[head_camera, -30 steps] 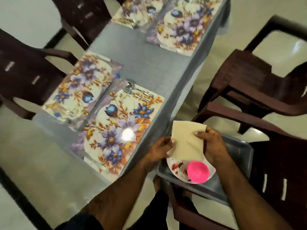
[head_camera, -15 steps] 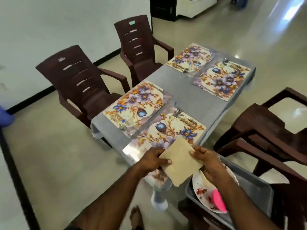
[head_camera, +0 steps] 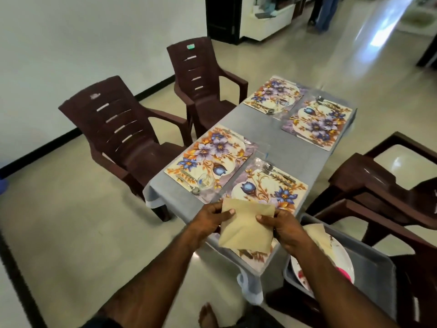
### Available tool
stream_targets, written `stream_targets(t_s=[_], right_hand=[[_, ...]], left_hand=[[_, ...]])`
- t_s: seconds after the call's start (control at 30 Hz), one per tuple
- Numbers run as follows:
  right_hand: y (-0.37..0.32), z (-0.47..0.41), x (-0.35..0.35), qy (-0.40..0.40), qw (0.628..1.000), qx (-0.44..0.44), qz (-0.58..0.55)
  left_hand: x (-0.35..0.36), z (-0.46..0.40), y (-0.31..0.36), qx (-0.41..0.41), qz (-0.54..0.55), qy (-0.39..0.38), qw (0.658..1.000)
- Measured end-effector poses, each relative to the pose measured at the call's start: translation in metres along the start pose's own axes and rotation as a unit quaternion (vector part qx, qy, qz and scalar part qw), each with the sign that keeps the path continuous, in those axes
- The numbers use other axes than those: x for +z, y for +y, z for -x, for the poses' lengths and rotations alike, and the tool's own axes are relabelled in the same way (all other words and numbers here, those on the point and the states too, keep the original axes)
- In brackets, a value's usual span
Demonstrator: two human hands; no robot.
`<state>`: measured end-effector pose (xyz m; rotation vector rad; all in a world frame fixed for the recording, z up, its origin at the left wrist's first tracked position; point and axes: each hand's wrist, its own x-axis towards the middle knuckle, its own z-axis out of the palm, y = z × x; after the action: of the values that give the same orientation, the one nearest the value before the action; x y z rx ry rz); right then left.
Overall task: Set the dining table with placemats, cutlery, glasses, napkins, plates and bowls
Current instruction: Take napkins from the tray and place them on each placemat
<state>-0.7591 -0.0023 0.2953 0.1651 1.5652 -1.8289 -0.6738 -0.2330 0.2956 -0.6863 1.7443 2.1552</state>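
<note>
bare grey cloth (head_camera: 281,136) between placemats, glass (head_camera: 205,181) and cutlery (head_camera: 277,173) (near mat) obstruct

A plain beige folded paper napkin (head_camera: 246,227) is showing at lower centre. Four rectangular placemats, the nearest one (head_camera: 272,188) included, are displaying purple and blue flowers with orange leaves on cream. The grey cloth-covered bench (head_camera: 279,143) is lying beneath. Dark brown slatted plastic chairs (head_camera: 123,129) are standing at left. A grey plastic tub (head_camera: 378,275) at lower right is holding a white plate (head_camera: 340,254) and a pink bowl (head_camera: 344,273).
</note>
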Motion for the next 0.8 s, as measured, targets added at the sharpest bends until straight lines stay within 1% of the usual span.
stream_targets(t_s=[0.1,0.17,0.27,0.33,0.43,0.47,0.53,0.6,0.63,0.7,0.8], right_hand=[[0.0,-0.005,-0.008,0.026,0.997,-0.007,-0.068],[0.004,-0.009,-0.019,0.035,0.996,-0.008,-0.088],[0.005,-0.019,-0.04,0.017,0.993,0.001,-0.115],[-0.003,-0.03,-0.054,0.002,0.994,0.011,-0.107],[-0.026,-0.044,-0.066,-0.023,0.999,0.002,-0.037],[-0.033,-0.049,-0.069,-0.032,0.999,-0.001,-0.012],[-0.041,-0.058,-0.073,-0.05,0.999,-0.016,0.011],[-0.041,-0.068,-0.075,-0.028,0.999,-0.024,-0.023],[-0.036,-0.074,-0.076,-0.011,0.998,-0.013,-0.053],[-0.026,-0.079,-0.078,0.007,0.996,0.001,-0.085],[-0.014,-0.077,-0.08,0.013,0.996,0.011,-0.082]], left_hand=[[0.006,-0.011,0.001,-0.035,0.037,-0.043,0.998],[0.009,-0.022,-0.004,-0.036,-0.02,-0.056,0.998],[0.01,-0.038,0.001,-0.016,-0.11,-0.064,0.992],[0.016,-0.047,0.021,-0.008,-0.148,-0.071,0.986],[0.026,-0.065,0.051,0.013,-0.191,-0.074,0.979],[0.03,-0.071,0.061,0.012,-0.174,-0.074,0.982],[0.038,-0.078,0.073,0.004,-0.061,-0.083,0.995],[0.042,-0.086,0.071,-0.008,0.061,-0.075,0.995],[0.046,-0.089,0.067,-0.016,0.083,-0.061,0.995],[0.055,-0.096,0.051,-0.036,0.053,-0.018,0.998],[0.063,-0.106,0.036,-0.041,-0.027,0.026,0.998]])
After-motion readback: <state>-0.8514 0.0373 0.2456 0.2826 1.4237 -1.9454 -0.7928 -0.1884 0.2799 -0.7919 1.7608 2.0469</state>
